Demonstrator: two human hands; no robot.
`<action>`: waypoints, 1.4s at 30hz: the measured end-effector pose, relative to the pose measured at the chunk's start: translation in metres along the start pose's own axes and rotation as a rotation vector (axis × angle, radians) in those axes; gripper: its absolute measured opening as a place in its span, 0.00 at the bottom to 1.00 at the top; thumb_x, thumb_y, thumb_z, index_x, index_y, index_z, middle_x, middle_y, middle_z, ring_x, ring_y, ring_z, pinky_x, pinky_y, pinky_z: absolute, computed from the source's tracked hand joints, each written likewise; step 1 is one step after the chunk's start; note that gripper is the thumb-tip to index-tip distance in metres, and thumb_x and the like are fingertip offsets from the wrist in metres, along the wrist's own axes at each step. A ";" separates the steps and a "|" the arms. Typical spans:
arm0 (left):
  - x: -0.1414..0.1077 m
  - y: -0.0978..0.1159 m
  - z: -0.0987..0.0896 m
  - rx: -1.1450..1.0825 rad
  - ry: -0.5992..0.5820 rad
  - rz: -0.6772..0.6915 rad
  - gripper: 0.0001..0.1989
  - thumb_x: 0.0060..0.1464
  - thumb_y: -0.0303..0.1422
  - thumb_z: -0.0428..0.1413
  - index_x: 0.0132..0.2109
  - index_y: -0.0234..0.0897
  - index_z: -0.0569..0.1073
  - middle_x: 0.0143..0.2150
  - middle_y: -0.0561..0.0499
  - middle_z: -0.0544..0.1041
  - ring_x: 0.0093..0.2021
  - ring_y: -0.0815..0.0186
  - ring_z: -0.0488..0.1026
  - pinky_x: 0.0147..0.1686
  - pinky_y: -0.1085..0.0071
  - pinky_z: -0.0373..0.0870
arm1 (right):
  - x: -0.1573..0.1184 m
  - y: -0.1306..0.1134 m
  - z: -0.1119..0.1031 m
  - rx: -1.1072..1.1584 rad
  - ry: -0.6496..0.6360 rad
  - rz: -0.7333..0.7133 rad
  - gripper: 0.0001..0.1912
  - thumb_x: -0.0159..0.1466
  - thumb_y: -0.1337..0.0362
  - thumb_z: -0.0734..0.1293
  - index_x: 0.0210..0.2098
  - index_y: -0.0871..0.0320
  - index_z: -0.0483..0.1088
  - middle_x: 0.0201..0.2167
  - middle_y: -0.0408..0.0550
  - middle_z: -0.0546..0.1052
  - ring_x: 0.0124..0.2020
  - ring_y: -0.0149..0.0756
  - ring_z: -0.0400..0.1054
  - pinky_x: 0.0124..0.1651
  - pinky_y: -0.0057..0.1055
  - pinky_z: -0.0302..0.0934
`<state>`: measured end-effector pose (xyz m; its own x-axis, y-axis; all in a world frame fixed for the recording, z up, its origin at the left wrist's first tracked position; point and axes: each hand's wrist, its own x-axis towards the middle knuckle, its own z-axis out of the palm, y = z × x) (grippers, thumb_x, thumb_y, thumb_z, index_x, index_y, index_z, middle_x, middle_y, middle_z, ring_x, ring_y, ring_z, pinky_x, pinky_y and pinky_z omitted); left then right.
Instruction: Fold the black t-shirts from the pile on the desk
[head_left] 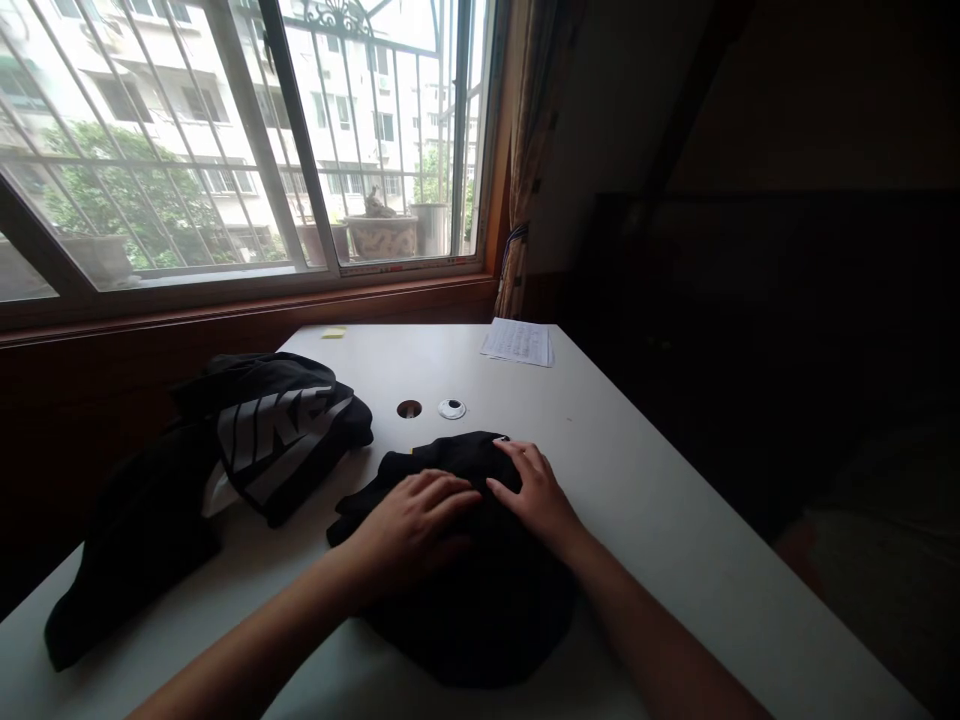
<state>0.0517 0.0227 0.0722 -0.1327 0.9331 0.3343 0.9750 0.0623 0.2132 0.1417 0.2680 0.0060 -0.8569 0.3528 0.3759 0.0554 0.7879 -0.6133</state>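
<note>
A black cloth garment (480,620) lies bunched on the white table (645,560) in front of me. My left hand (420,515) rests on its left side, palm down, fingers stretched across the cloth. On the upper right part of the same garment lies my right hand (536,490), its thumb spread away from the fingers and its fingertips near a small white mark at the far edge. Neither hand visibly grips a fold. The dark cloth hides what kind of garment it is.
Left of my hands lies another black garment (180,480) with large grey lettering, reaching the table's left edge. Beyond the hands are a round hole (409,409) and a white round cover (452,408). Papers (519,342) and a yellow note (334,332) lie at the far end, by the window.
</note>
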 end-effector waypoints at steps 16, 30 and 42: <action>-0.054 -0.085 0.030 -0.203 0.099 -0.397 0.11 0.62 0.39 0.57 0.48 0.42 0.77 0.46 0.44 0.76 0.46 0.56 0.74 0.46 0.59 0.74 | 0.022 0.032 -0.062 -0.046 0.468 0.034 0.09 0.68 0.58 0.64 0.41 0.55 0.74 0.39 0.51 0.78 0.38 0.42 0.72 0.44 0.39 0.68; -0.073 -0.095 -0.022 -0.241 0.900 -0.836 0.11 0.63 0.40 0.53 0.46 0.40 0.72 0.40 0.51 0.74 0.40 0.62 0.73 0.40 0.68 0.71 | 0.011 -0.003 -0.062 0.116 -0.069 -0.277 0.09 0.69 0.58 0.66 0.35 0.52 0.76 0.38 0.48 0.79 0.44 0.43 0.72 0.51 0.42 0.68; -0.064 -0.082 -0.003 -0.008 0.150 -0.160 0.20 0.62 0.36 0.59 0.61 0.49 0.71 0.58 0.47 0.74 0.59 0.54 0.68 0.58 0.55 0.71 | -0.008 -0.030 -0.045 0.245 -0.393 -0.304 0.33 0.58 0.52 0.76 0.61 0.46 0.67 0.61 0.52 0.68 0.59 0.48 0.66 0.58 0.44 0.68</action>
<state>-0.0207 -0.0431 0.0359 -0.3109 0.8482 0.4288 0.9381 0.2014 0.2817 0.1699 0.2645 0.0531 -0.9452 -0.1236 0.3022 -0.3045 0.6682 -0.6788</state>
